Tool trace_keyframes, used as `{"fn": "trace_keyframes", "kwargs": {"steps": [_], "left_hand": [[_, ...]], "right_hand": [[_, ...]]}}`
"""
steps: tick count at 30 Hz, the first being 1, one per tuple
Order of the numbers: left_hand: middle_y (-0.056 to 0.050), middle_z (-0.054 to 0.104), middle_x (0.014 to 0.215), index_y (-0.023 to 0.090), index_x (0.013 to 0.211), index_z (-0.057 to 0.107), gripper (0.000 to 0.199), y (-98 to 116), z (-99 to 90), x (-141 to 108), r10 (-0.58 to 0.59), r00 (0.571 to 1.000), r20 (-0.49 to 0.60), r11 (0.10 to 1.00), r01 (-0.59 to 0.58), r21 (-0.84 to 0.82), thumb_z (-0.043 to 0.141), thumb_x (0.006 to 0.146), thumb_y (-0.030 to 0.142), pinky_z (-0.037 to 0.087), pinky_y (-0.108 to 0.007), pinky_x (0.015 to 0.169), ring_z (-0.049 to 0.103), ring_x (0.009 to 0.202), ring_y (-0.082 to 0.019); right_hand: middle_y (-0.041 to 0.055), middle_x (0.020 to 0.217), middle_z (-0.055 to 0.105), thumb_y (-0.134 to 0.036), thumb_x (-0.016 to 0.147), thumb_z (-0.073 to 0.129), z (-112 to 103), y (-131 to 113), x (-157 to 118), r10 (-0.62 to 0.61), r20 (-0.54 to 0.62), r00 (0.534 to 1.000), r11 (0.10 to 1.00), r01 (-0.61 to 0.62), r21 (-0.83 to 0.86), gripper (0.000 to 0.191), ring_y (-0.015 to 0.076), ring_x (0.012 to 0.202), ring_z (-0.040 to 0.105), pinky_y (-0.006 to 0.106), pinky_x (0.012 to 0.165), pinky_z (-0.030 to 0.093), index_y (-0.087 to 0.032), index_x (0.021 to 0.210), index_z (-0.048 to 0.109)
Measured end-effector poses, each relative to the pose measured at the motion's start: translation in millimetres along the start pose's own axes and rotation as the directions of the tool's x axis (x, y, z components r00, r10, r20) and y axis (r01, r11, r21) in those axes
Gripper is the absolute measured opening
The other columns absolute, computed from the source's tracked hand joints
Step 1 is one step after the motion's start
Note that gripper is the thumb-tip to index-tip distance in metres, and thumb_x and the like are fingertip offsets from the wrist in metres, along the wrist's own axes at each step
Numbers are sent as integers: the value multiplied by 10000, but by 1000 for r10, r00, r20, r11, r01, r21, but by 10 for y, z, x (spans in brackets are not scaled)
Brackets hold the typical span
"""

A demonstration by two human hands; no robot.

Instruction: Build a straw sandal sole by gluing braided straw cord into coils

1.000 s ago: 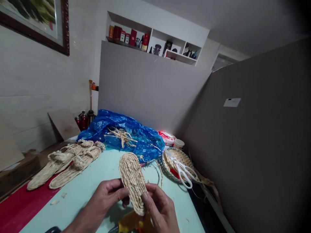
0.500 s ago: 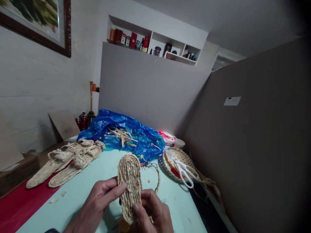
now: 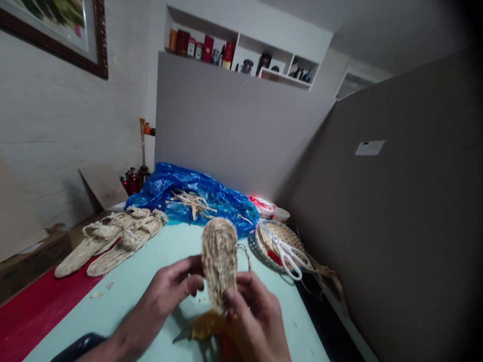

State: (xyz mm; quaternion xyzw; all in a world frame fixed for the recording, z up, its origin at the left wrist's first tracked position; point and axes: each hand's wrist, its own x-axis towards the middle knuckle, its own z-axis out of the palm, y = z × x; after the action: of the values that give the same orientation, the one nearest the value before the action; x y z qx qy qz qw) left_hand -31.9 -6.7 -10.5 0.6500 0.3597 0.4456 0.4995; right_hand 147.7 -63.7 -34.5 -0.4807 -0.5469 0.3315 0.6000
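Note:
A woven straw shoe sole (image 3: 219, 261) is held upright in front of me, slightly blurred. My right hand (image 3: 256, 306) pinches its lower right edge, thumb on the front face. At its left edge is my left hand (image 3: 175, 286), index finger reaching the edge and thumb lifted off; some fingertips are hidden, so I cannot tell how firmly they touch. On the table below lies a tool with a yellow grip (image 3: 206, 324) and dark metal tip, partly covered by my right hand. A thin braided straw cord (image 3: 247, 257) shows behind the sole.
Woven straw sandals (image 3: 124, 244) lie at left, partly on a red surface (image 3: 45, 296). A blue plastic bag (image 3: 222, 198) with loose straw (image 3: 192, 202) is at the back. White-handled scissors (image 3: 289, 254) rest on a woven basket (image 3: 260, 251) at right. Grey panels (image 3: 234, 130) stand behind.
The sole has moved up and to the right, with both hands following. My left thumb has come off its face. More of the yellow-gripped tool shows beneath.

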Motion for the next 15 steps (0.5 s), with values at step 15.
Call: {"fn": "trace_keyframes", "kwargs": {"steps": [15], "left_hand": [[5,743,1331,432,1309,674,392,-609,-651,-786,218,960,174,513,-265,817,604,925,470,545,-322,981,707,1173,-276]], "right_hand": [[-44,656,601,-415,851,740,-338,-102,363,-33,-216,976,999,33,-2,266,112,548,544,232,534,497,-183,902,622]]}}
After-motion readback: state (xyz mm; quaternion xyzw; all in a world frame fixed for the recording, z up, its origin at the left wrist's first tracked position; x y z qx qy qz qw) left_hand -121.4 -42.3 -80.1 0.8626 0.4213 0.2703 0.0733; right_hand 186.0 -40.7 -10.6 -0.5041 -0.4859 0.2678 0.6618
